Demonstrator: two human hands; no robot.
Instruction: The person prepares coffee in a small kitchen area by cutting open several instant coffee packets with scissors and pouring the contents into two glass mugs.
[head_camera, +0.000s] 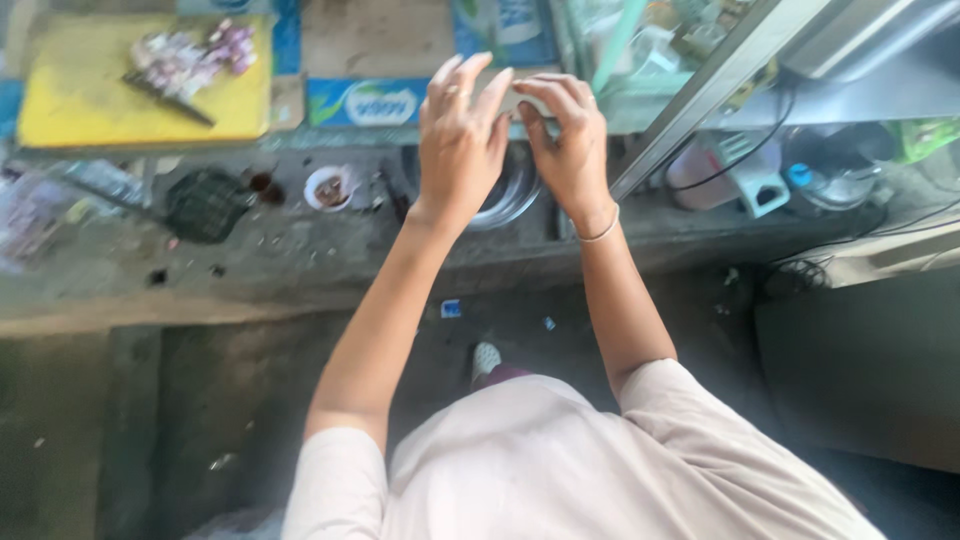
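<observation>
Head view: both arms reach up the middle of the frame. The left hand (462, 140) and the right hand (568, 140) meet at about 12 o'clock from the person's body, fingertips pinched together on a small pale object (513, 97) held between them. The object is mostly hidden by the fingers, so its kind cannot be told. The left hand's fingers are lifted and curled, with only the tips closing on the object; the right hand's fingers bend over it from the other side in a narrow pinch. A thin bracelet (601, 231) circles the right wrist.

Directly beneath the hands sits a round metal bowl (508, 196) on a dark, dirty counter (300, 250). At 9 o'clock from the hands stands a small white cup (328, 187) with something dark inside, and further the same way lies a black mesh utensil (205, 204). At 10 o'clock, well apart, a yellow cutting board (100, 110) carries chopped purple onion pieces (190, 55) and a knife (168, 98). At 3 o'clock from the hands are a white jug (752, 180) and a lidded pot (835, 170) with black cables near them. At 6 o'clock the person's pale shirt (560, 470) fills the lower frame.
</observation>
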